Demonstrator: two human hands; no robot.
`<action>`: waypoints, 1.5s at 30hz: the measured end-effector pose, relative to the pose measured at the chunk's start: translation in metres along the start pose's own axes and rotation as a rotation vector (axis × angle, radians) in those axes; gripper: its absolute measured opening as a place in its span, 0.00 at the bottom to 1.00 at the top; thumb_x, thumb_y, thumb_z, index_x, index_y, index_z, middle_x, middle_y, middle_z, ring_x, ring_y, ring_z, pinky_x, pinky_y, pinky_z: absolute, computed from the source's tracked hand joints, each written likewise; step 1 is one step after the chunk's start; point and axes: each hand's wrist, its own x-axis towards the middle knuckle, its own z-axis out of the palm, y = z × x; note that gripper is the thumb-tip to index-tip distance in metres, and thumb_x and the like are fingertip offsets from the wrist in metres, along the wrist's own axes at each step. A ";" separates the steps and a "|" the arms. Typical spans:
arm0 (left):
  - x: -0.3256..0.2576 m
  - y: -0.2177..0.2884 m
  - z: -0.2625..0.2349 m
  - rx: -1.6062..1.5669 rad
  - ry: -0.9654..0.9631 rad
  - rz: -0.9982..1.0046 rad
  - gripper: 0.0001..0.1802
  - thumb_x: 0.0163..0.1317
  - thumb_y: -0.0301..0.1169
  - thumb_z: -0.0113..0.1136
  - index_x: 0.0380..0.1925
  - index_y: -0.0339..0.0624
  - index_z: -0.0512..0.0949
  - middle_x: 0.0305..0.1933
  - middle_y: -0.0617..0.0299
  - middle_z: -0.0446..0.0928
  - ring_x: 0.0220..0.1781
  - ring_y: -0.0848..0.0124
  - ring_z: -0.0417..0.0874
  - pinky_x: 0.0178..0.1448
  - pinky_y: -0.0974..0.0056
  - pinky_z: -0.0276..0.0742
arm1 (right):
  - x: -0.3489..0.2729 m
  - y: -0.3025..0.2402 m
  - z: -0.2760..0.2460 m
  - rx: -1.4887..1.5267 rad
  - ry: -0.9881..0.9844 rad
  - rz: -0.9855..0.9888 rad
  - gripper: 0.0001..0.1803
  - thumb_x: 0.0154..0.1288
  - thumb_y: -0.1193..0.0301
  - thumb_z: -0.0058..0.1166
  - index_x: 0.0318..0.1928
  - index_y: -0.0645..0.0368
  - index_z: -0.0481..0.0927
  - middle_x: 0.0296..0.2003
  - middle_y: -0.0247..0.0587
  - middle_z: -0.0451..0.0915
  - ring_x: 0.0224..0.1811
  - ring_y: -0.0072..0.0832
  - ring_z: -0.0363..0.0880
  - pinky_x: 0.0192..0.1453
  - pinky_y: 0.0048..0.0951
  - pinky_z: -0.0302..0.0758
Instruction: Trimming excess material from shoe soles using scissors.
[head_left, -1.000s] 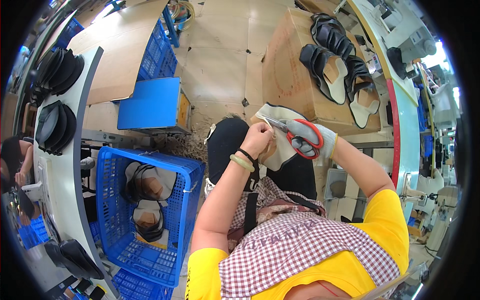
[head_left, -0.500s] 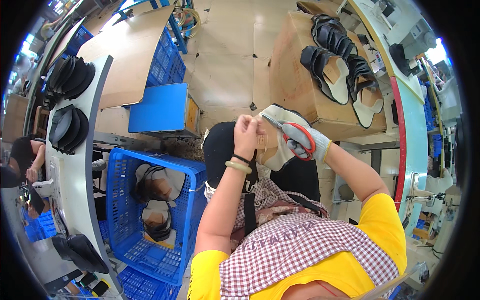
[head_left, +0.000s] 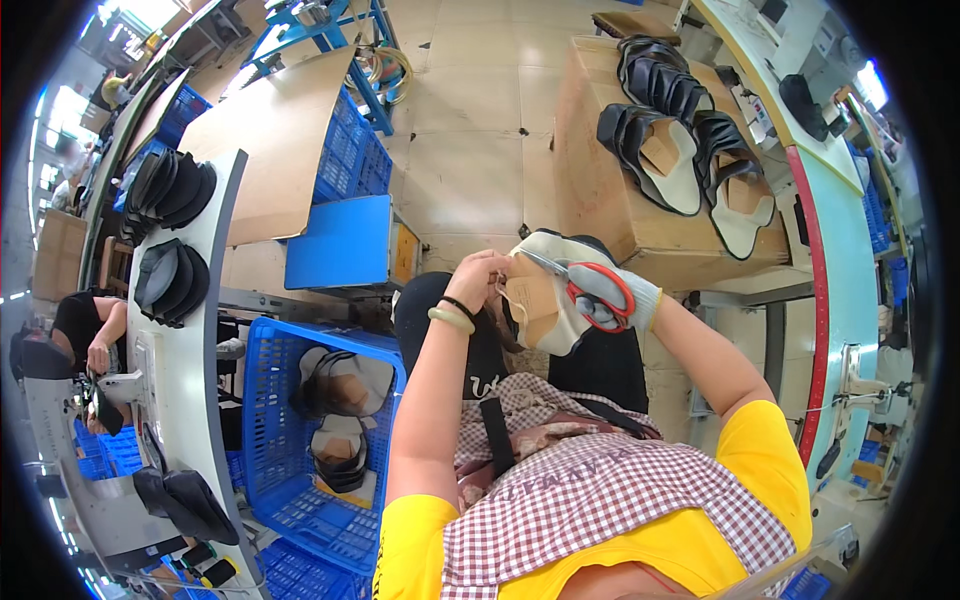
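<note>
My bare left hand (head_left: pixel 482 278), with a black band and a pale bangle at its wrist, pinches the left edge of a shoe upper (head_left: pixel 562 325). The upper is cream-coloured with a tan lining patch and dark edging, held over my lap. My right hand (head_left: pixel 612 310) wears a grey-and-white glove and grips red-handled scissors (head_left: pixel 628 288). Their blades lie across the upper's far part and point toward my left fingers. Whether the blades touch the material I cannot tell. The gloved hand hides the upper's right side.
At left, a blue crate (head_left: pixel 262 440) holds stacked uppers (head_left: pixel 340 445). Beyond it is a blue-topped box (head_left: pixel 340 240). A cardboard box (head_left: pixel 590 170) at far right carries more uppers (head_left: pixel 665 160). Tables flank both sides; a co-worker (head_left: pixel 90 330) sits at far left.
The view has shifted, so the surroundings sit farther right. My left hand has moved left from the scissor tips, and more of the upper's tan lining shows.
</note>
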 end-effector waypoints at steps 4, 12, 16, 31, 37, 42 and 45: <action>-0.023 -0.011 -0.009 -0.352 -0.143 0.134 0.07 0.64 0.25 0.51 0.26 0.40 0.74 0.30 0.65 0.74 0.32 0.75 0.77 0.47 0.64 0.79 | -0.022 0.003 0.009 0.024 -0.103 -0.045 0.22 0.66 0.47 0.50 0.43 0.54 0.72 0.23 0.29 0.77 0.14 0.13 0.69 0.16 0.15 0.66; -0.071 -0.027 0.020 -0.543 0.007 0.407 0.05 0.65 0.23 0.53 0.28 0.38 0.74 0.37 0.64 0.76 0.44 0.73 0.78 0.63 0.60 0.73 | -0.040 0.011 0.034 0.070 -0.176 -0.100 0.24 0.64 0.46 0.53 0.45 0.54 0.74 0.26 0.30 0.76 0.17 0.12 0.66 0.20 0.14 0.65; -0.082 -0.025 0.024 -0.518 0.053 0.447 0.07 0.66 0.25 0.52 0.28 0.40 0.73 0.35 0.65 0.75 0.43 0.75 0.77 0.64 0.59 0.71 | -0.041 0.013 0.041 0.078 -0.186 -0.123 0.23 0.66 0.45 0.49 0.41 0.54 0.72 0.26 0.32 0.76 0.16 0.14 0.64 0.18 0.16 0.62; -0.099 -0.036 0.032 -0.579 0.013 0.556 0.05 0.66 0.24 0.53 0.30 0.36 0.73 0.39 0.60 0.76 0.46 0.70 0.78 0.64 0.61 0.71 | -0.024 0.035 0.051 0.153 -0.304 -0.204 0.26 0.69 0.49 0.48 0.55 0.56 0.70 0.25 0.29 0.77 0.17 0.11 0.67 0.17 0.13 0.61; -0.104 -0.043 0.032 -0.469 0.102 0.578 0.04 0.66 0.25 0.55 0.30 0.38 0.74 0.34 0.66 0.75 0.39 0.78 0.74 0.53 0.68 0.69 | -0.025 0.034 0.067 0.149 -0.360 -0.224 0.37 0.68 0.48 0.49 0.69 0.52 0.57 0.26 0.28 0.75 0.16 0.11 0.65 0.17 0.13 0.60; -0.107 -0.051 0.047 -0.251 0.157 0.555 0.05 0.66 0.27 0.56 0.30 0.40 0.74 0.29 0.73 0.71 0.30 0.84 0.67 0.35 0.77 0.61 | -0.029 0.029 0.071 0.174 -0.333 -0.227 0.37 0.67 0.48 0.49 0.70 0.50 0.56 0.25 0.28 0.74 0.16 0.11 0.64 0.18 0.13 0.61; -0.112 -0.060 0.059 -0.373 0.157 0.599 0.06 0.66 0.27 0.56 0.30 0.40 0.74 0.28 0.74 0.70 0.30 0.85 0.66 0.35 0.76 0.60 | -0.037 0.036 0.073 0.197 -0.298 -0.207 0.36 0.67 0.47 0.49 0.69 0.50 0.59 0.25 0.27 0.73 0.16 0.12 0.63 0.18 0.13 0.61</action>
